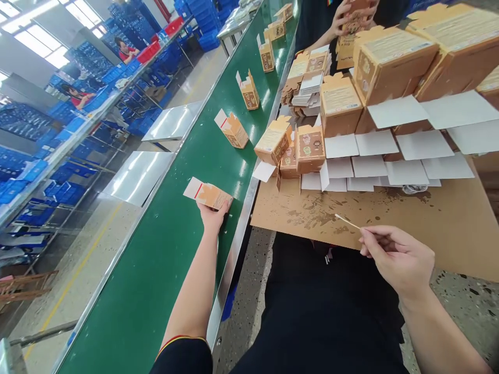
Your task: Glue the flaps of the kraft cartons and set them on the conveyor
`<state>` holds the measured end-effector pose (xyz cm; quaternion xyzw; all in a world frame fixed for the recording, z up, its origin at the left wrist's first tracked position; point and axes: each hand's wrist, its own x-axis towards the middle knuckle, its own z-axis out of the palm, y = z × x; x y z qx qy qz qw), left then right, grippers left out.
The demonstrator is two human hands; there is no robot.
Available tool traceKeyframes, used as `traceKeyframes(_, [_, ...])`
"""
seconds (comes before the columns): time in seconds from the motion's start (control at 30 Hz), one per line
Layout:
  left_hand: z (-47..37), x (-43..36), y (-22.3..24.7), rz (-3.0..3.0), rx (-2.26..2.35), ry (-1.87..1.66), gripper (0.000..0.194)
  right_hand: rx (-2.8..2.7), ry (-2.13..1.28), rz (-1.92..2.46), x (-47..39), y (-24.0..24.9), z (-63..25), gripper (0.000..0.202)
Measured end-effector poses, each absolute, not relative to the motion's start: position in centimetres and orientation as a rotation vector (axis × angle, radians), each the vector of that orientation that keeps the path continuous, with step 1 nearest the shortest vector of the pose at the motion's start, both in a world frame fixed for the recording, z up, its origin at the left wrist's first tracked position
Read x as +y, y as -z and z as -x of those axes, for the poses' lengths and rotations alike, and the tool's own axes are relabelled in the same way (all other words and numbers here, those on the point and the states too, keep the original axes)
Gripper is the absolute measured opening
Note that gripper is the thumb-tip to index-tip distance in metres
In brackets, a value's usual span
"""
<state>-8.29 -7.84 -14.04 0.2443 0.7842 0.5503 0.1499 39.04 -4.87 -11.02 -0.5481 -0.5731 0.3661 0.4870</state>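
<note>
My left hand (213,214) is around the near end of a small brown printed carton (214,196) on the green conveyor belt (156,259). The carton's white flap with a red stripe stands out to the left. Over the cardboard sheet (296,208), my right hand (397,252) pinches a thin cotton swab (346,222) between thumb and fingers, its white tip pointing left. Dark wet spots mark the cardboard near that tip. Stacked cartons (311,148) with white flaps hanging out rise behind the sheet.
Several open-flapped cartons (233,130) stand in a line farther up the belt. Flattened cartons (307,85) are piled beside its metal edge. Across the table a co-worker's hands (343,18) hold a carton. Blue bins (97,98) and seated people occupy another line at left.
</note>
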Motion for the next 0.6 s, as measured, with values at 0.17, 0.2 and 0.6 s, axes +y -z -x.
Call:
traceKeyframes(0.17, [6.9,-11.4,12.9,-0.837,2.429,-1.86,0.091,-1.28,-0.779,1.488,-6.0,10.7,-43.0,0.027])
traceKeyframes(0.2, [6.4,-11.9,12.5,-0.939,2.436,-1.995,0.081,-1.225,-0.754,1.541,-6.4,10.6,-43.9,0.029])
traceKeyframes(0.6, [0.0,13.8,3.8,-1.119,2.023,-1.103,0.042,-1.384,-0.798,1.34,-6.6,9.8,-42.7,0.037])
